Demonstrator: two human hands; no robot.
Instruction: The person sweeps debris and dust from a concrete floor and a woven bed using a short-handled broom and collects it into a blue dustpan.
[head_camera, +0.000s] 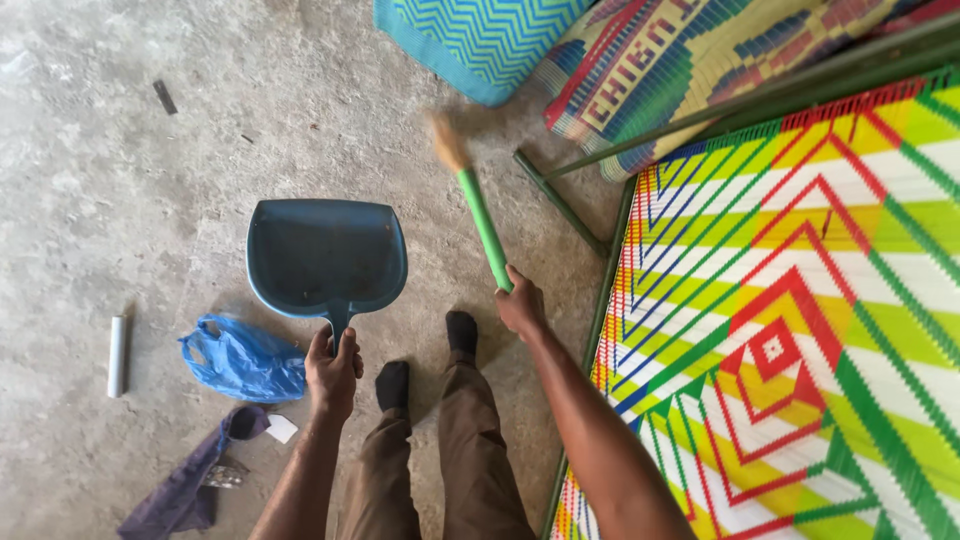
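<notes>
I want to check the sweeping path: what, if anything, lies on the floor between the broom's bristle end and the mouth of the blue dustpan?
Nothing visible does. The broom, held in the right hand, has its blurred bristle tip just right of the dustpan, which the left hand grips by its handle. Only bare concrete floor shows in the gap between them.

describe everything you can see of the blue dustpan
The dustpan is dark blue and looks like moulded plastic: a wide, shallow scoop with raised side walls and rounded back corners, narrowing to a short handle. It sits low over the grey concrete floor, open edge pointing away from the person; whether it rests on the floor I cannot tell. The inside looks dusty, with a few pale specks. The left hand grips the handle, fingers wrapped around it. A crumpled blue plastic bag lies just beside it.
</notes>
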